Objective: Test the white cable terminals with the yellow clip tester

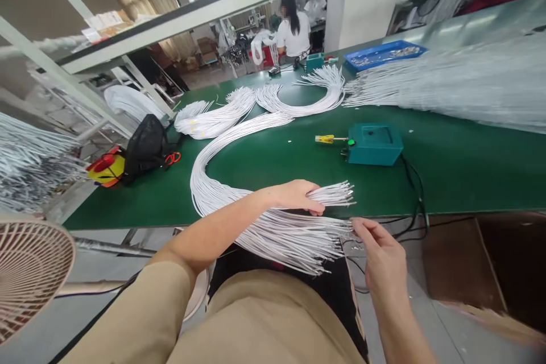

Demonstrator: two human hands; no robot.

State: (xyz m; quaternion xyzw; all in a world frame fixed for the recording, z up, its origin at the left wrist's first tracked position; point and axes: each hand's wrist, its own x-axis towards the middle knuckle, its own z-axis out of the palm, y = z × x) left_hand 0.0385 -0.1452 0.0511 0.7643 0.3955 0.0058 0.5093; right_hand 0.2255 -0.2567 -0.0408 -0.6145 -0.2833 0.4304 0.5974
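Note:
My left hand (298, 196) is closed round a small bunch of white cables (335, 194) at the table's front edge, their ends sticking out to the right. Below it a larger fan of white cables (294, 236) spills over the edge above my lap. At the tips of this fan, my right hand (377, 244) pinches the end of a cable between thumb and forefinger. From both bunches the cables curve back to the left across the green table (260, 162). Beyond my hands sits a teal machine (375, 145) with a yellow-tipped shaft.
More white cable bundles (226, 114) lie farther back. A blue tray (384, 56) of small parts stands near a plastic-covered cable pile (469, 85). At left are a black bag (147, 145) and a fan (29, 278). A person (294, 28) in white sits across the table.

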